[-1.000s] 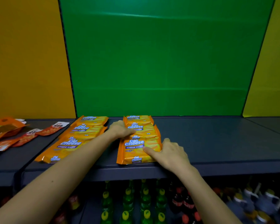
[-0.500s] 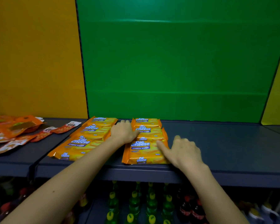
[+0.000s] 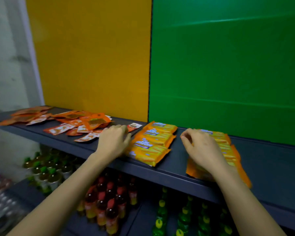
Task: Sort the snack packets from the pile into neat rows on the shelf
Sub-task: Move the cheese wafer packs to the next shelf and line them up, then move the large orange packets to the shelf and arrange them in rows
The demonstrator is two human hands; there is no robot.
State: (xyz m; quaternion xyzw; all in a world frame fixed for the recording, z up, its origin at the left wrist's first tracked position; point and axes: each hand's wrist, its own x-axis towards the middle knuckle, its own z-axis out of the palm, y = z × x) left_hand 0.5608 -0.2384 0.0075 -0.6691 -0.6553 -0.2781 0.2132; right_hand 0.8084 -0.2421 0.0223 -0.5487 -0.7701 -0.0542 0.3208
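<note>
left hand (image 3: 113, 143) loose beside wafer row (image 3: 153, 142) | right hand (image 3: 201, 149) loose above second row (image 3: 228, 150) | sachets (image 3: 71, 126) left, bottles (image 3: 107, 198) below

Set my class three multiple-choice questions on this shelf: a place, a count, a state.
1. Where on the shelf is the pile of orange sachets? A. left of the Cal Cheese packets; B. right of them; C. on top of them.
2. How many rows of Cal Cheese packets are there? A. one; B. two; C. four.
3. How do those packets lie? A. upright; B. flat, overlapping; C. torn open.
Key: 1 A, it lies at the shelf's left end; 2 B, one row beside the left hand, one under the right hand; 3 B, each laps the next.
</note>
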